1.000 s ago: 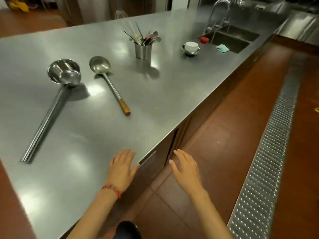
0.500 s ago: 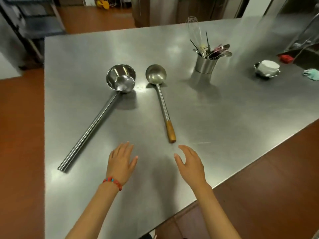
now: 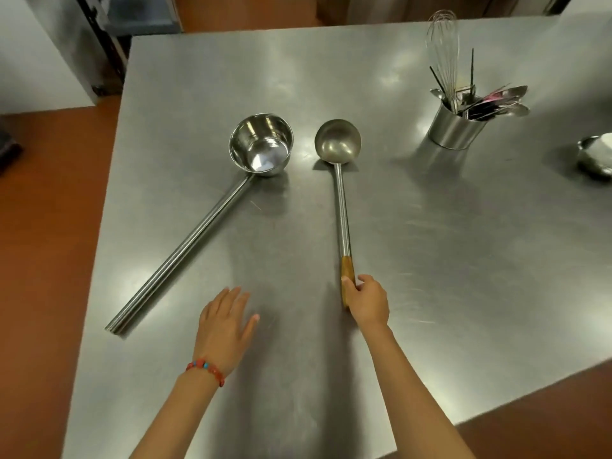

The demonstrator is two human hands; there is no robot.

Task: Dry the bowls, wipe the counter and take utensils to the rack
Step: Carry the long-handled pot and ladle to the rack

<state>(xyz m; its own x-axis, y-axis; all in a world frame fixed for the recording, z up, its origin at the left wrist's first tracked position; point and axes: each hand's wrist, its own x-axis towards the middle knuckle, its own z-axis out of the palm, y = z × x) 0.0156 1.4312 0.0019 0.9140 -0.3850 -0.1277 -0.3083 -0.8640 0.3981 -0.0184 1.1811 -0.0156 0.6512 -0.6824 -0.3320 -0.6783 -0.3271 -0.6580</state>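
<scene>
Right hand (image 3: pixel 367 301) is curling its fingers round the wooden end of the ladle (image 3: pixel 339 180), which is lying flat on the steel counter (image 3: pixel 463 260). Left hand (image 3: pixel 223 329) is hovering flat, fingers spread, holding nothing, near the long-handled dipper (image 3: pixel 231 180).

Count on steel counter (image 3: pixel 430 260), one surface:
- Long-handled steel dipper with deep round cup (image 3: pixel 261 145): one.
- Round-bowled steel ladle with wooden grip (image 3: pixel 337 140): one.
- Cylindrical steel utensil holder (image 3: pixel 453 127): one. Inside: one wire whisk (image 3: pixel 442 44); several spoons and thin dark sticks, exact number not readable.
- Small steel bowl at right edge (image 3: pixel 592 157), partly cut off: one.
- Hands: two, left hand (image 3: pixel 225 326) and right hand (image 3: pixel 367 301).
- Red beaded bracelet (image 3: pixel 205 367): one.
</scene>
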